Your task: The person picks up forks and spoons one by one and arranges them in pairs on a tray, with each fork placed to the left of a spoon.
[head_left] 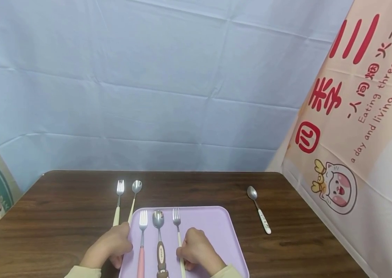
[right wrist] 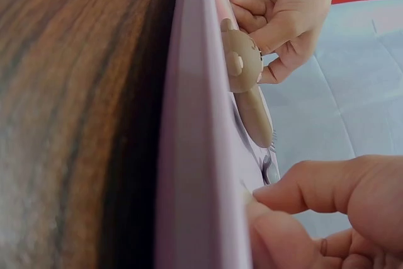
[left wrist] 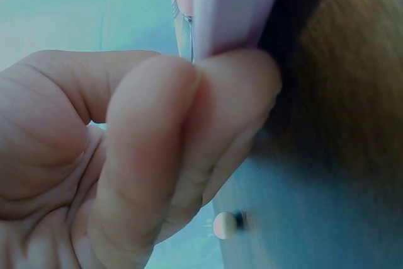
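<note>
A lilac tray [head_left: 213, 222] lies at the table's front. My left hand [head_left: 116, 240] grips its left rim; in the left wrist view the curled fingers [left wrist: 151, 105] touch the tray's side wall [left wrist: 236, 11]. On the tray lie a pink-handled fork [head_left: 141, 255], a spoon [head_left: 161, 251] with a brown bear-shaped handle end, and a cream-handled fork [head_left: 179, 231]. My right hand [head_left: 197, 247] pinches that cream handle between thumb and index finger, its fork head pointing away. In the right wrist view the bear end [right wrist: 244, 61] of the spoon shows beyond the right fingers.
Beyond the left hand, a fork [head_left: 117, 204] and a spoon [head_left: 135, 197], both pale-handled, lie on the dark wooden table [head_left: 60, 216]. Another spoon [head_left: 260, 216] with a patterned white handle lies right of the tray. Blue cloth [head_left: 147, 96] hangs behind the table.
</note>
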The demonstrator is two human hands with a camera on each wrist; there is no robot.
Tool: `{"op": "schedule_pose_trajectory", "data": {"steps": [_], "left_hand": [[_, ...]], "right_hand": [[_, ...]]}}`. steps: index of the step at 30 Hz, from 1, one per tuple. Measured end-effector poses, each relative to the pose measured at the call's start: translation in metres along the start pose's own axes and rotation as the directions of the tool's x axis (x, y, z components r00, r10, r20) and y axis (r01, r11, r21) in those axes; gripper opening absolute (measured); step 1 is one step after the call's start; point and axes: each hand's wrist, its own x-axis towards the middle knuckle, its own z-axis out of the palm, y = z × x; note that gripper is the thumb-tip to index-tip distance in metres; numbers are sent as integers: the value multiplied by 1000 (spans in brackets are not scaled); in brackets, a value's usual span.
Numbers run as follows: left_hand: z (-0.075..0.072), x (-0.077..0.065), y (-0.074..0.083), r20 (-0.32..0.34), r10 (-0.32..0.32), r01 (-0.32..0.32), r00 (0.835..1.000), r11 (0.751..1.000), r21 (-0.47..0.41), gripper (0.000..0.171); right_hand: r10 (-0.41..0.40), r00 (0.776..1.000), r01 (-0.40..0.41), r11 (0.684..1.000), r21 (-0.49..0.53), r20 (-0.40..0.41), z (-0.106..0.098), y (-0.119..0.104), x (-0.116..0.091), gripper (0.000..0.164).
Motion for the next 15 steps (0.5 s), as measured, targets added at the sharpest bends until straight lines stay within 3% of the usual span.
{"op": "schedule_pose_trajectory", "data": {"steps": [15], "left_hand": [[-1,-1,1,7,-8,8,1000,1000,13,19]], "right_hand": [[4,1000,-4,1000,21,1,2,-1,-1,25]]}}
